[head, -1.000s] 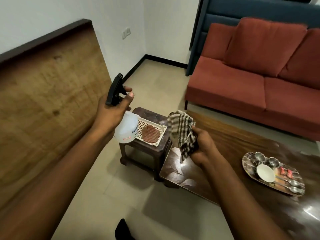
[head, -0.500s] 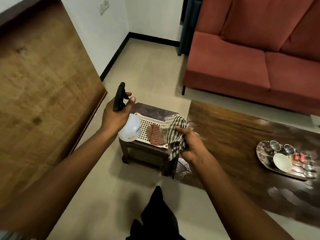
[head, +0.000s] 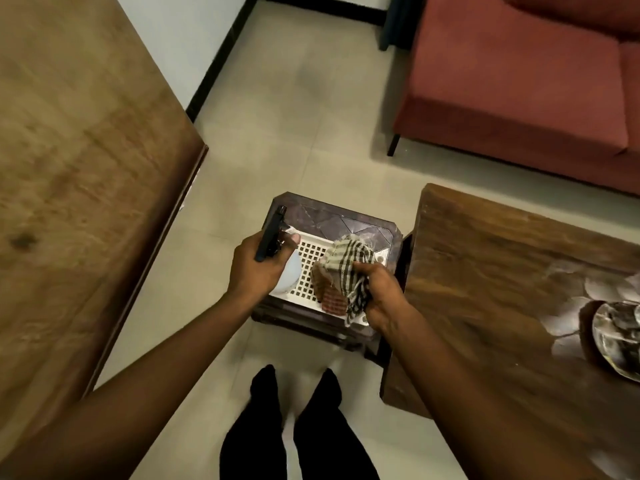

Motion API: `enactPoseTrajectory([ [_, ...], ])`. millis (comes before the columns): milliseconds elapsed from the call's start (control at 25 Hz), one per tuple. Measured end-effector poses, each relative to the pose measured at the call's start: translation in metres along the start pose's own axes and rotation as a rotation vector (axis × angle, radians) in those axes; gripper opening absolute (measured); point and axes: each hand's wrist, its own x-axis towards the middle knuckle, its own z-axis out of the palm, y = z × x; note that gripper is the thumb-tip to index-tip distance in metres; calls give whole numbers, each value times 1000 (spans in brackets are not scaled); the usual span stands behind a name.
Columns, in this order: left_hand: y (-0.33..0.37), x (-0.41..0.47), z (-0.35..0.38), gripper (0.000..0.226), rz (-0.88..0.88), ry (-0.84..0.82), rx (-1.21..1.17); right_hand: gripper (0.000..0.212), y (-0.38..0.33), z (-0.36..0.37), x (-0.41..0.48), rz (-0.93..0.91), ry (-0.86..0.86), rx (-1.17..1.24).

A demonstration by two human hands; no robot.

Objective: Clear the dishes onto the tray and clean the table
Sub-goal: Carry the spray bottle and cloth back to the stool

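1. Nearest, legs in black trousers (head: 301, 427) stand on pale matte floor tiles.
2. The left hand (head: 254, 271) is wrapped round the neck of the spray bottle (head: 289, 277). The bottle has a black angular trigger head and a smooth, rounded white plastic body, held low over the left end of the basket (head: 306, 252).
3. The right hand (head: 381, 299) is clenched on the checked cloth (head: 348, 268), a soft, crumpled weave that droops onto a reddish ribbed pad (head: 332, 303) in the basket.
4. The step in hand looks like stowing the cleaning kit. Next, both hands need to lower their loads inside the rim and let go.
5. The basket is rigid white plastic lattice and sits on a dark stool (head: 332, 216) with clipped corners.
6. Just right of the stool, the glossy wooden table (head: 491, 258) shows pale smeared streaks. The shiny steel tray (head: 599, 327) of dishes sits on it at the frame's right edge, so clearing seems done.
7. Farthest is a red upholstered sofa (head: 512, 84).
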Motion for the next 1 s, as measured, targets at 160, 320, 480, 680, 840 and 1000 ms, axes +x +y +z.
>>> enactPoseTrajectory([
  [160,-30,21,21,22,-4,5,-50,28,9,6,44,84,55,-2],
  [320,-53,32,34,24,37,32,-49,28,18,-3,66,43,124,-337],
  [480,-67,34,37,22,84,5,-31,46,27,-15,61,-310,278,-789],
  [680,-74,32,38,36,75,-32,-15,53,35,-12,36,-466,299,-861],
  [840,-81,27,41,36,100,-85,14,58,43,-1,22,-510,280,-887],
  [1000,-81,19,47,35,103,5,68,56,62,0,8,-524,260,-911],
])
